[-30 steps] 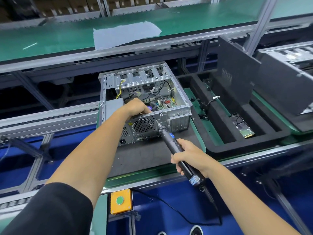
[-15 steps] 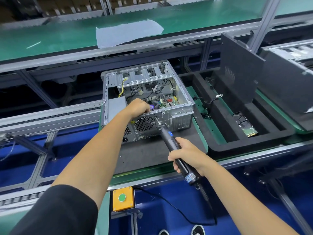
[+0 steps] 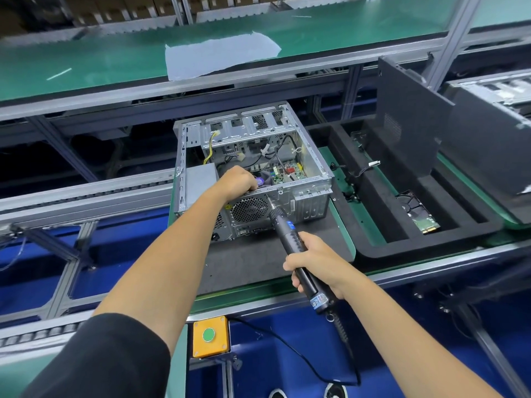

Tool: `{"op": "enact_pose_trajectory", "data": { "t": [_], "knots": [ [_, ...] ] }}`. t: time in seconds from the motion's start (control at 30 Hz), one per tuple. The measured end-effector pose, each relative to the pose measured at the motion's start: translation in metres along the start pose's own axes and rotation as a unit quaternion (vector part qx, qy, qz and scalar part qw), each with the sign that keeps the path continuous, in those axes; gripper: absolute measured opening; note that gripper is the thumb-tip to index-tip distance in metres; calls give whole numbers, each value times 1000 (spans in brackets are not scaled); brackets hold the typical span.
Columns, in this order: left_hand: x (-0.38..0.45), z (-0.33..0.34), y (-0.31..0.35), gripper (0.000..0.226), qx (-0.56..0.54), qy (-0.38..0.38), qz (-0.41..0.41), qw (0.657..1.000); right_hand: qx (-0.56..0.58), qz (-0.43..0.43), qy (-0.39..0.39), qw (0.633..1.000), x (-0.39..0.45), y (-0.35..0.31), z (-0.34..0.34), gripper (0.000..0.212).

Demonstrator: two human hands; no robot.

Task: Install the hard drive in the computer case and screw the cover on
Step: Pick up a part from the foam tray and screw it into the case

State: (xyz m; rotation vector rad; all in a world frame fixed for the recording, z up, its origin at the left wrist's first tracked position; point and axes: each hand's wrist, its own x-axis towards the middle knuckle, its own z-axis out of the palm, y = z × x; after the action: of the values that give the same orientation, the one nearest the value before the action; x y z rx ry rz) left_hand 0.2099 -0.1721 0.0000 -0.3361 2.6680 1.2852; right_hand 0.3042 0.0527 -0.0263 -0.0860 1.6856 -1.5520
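The right hand (image 3: pixel 313 264) curls round the electric screwdriver (image 3: pixel 290 237) near the tabletop's (image 3: pixel 258 262) front edge, its bit on the computer case's (image 3: pixel 313 168) rear panel. The left hand (image 3: pixel 240 180), fingers curled, grips the case's open top rim. Further right, a black foam tray (image 3: pixel 402 248) holds the hard drive (image 3: pixel 418 215); the cover (image 3: pixel 408 116) leans upright behind. Both hands have hardly moved since a second ago.

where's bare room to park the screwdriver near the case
The dark mat in front of the computer case, left of the right hand, is bare. The foam tray channel beside the hard drive is free. Inside the case is crowded with cables and the left hand.
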Motion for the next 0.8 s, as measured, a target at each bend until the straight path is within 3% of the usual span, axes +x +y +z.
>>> {"op": "enact_pose_trajectory", "data": {
  "t": [0.17,0.33,0.8],
  "knots": [
    [-1,-3,1,32,-12,-1,-14,1000,-5,-2,3,1000,0,1,1,41],
    [3,-6,-7,14,9,-21,-5,1000,-7,0,4,1000,0,0,2,43],
    [6,-3,-11,13,21,-7,3,1000,3,-12,10,1000,5,3,9,32]
  ]
}}
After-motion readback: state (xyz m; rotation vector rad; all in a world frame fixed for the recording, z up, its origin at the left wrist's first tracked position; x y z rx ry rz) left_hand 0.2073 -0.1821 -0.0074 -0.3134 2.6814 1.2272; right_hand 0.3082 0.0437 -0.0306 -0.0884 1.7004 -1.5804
